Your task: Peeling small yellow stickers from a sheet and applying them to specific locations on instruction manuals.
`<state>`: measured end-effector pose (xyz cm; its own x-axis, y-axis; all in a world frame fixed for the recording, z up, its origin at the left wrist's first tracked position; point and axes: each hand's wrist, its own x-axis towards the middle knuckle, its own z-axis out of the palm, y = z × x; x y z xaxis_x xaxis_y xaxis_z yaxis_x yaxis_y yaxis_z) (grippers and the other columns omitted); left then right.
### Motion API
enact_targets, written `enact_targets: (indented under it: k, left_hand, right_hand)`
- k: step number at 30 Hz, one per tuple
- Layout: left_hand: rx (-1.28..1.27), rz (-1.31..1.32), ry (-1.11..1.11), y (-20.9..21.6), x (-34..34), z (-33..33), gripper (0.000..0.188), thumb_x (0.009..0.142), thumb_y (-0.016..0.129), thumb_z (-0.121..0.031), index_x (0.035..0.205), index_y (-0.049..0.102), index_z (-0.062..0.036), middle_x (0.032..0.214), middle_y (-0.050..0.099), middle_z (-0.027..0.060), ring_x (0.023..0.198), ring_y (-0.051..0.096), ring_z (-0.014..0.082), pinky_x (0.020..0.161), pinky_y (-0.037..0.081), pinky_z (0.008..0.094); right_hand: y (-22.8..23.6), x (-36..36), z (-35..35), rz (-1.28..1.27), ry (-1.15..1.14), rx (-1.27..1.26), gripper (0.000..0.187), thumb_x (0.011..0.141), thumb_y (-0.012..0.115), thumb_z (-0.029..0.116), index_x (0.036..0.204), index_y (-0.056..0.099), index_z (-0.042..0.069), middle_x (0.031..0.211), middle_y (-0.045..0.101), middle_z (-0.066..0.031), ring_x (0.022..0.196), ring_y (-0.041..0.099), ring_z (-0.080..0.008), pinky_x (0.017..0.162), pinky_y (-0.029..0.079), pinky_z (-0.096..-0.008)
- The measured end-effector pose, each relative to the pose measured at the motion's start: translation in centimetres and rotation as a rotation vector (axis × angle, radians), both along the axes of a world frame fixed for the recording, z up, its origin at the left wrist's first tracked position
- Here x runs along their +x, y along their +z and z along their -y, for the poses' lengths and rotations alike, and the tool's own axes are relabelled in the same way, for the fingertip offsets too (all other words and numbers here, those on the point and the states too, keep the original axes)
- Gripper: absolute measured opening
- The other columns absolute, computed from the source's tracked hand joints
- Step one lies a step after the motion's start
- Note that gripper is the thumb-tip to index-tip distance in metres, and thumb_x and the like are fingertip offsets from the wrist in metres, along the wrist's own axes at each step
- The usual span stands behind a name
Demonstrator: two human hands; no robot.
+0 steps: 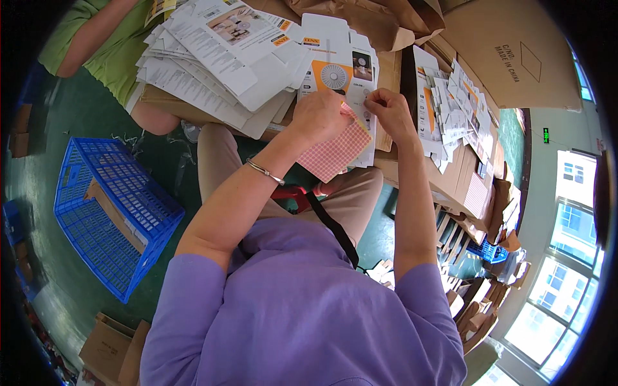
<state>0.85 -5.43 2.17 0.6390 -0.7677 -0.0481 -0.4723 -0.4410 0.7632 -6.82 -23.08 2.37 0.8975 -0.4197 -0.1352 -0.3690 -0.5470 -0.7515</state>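
Observation:
Pinched in my left hand [322, 117] is a sheet of small pink stickers [331, 151], hanging down over my lap. My right hand [390, 110] is beside it, thumb and forefinger pressed together over the flat printed cartons; whatever sits between those fingertips is too small to make out. Under both hands lies a stack of flattened fan boxes [333, 55], white and orange with a picture of a handheld fan. A larger pile of flat printed cartons [225, 55] spreads out to the left of my left hand.
More flat cartons [444, 109] lie on a brown box at the right. A blue plastic crate [116, 206] stands on the floor to the left. Another person in a green shirt [116, 61] sits at the far left. A large brown carton [515, 55] rises at the far right.

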Motion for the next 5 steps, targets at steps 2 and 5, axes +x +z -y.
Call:
enact_targets:
  k: [2,5]
  left_hand:
    - [-0.003,0.005,0.002,0.08,-0.04,-0.04,0.018,0.074,0.065,-0.022,0.083,0.07,-0.0075,0.079,0.066,0.0169,0.078,0.065,0.0329,0.071,0.052,0.0418]
    - [-0.02,0.029,0.01,-0.03,-0.12,-0.07,0.019,0.074,0.065,-0.022,0.083,0.07,-0.0072,0.079,0.066,0.0168,0.079,0.065,0.033,0.071,0.052,0.0416]
  right_hand:
    - [-0.49,0.18,0.31,-0.019,0.017,-0.062,0.015,0.075,0.065,0.011,0.082,0.064,-0.002,0.07,0.063,-0.0101,0.063,0.057,-0.0157,0.061,0.047,-0.0309]
    - [-0.44,0.3,0.16,-0.05,0.027,-0.097,0.016,0.075,0.065,0.012,0.083,0.065,-0.002,0.072,0.065,-0.0113,0.064,0.059,-0.0185,0.063,0.047,-0.0319]
